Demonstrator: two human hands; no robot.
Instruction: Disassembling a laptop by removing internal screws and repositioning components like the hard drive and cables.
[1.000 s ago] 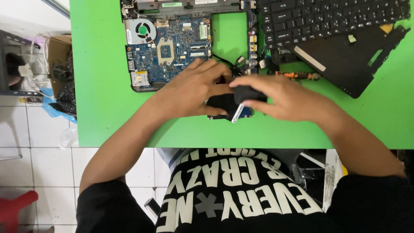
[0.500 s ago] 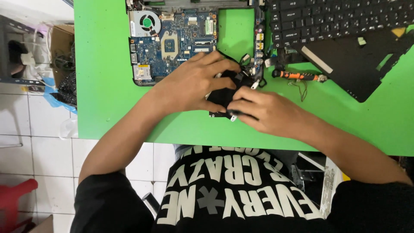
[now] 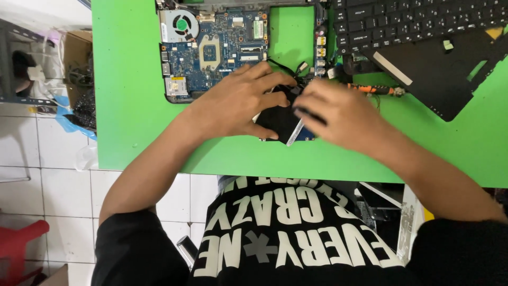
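Note:
My left hand (image 3: 238,100) and my right hand (image 3: 338,114) both grip a small black flat part with a silver edge (image 3: 283,124), held just above the green table (image 3: 132,106) near its front edge. Thin black wires (image 3: 283,69) run from the part toward the blue laptop motherboard (image 3: 222,47), which lies behind my left hand with a round fan (image 3: 180,25) at its left corner. My fingers hide most of the black part.
A black keyboard (image 3: 418,21) and a black laptop cover plate (image 3: 450,74) lie at the back right. An orange-handled screwdriver (image 3: 375,90) rests behind my right hand. Left of the table stands a cardboard box with cables (image 3: 79,69) over a white tiled floor.
Both hands have shifted slightly on the black part, the right hand sliding over its right side. The view moved a little, showing more of the motherboard.

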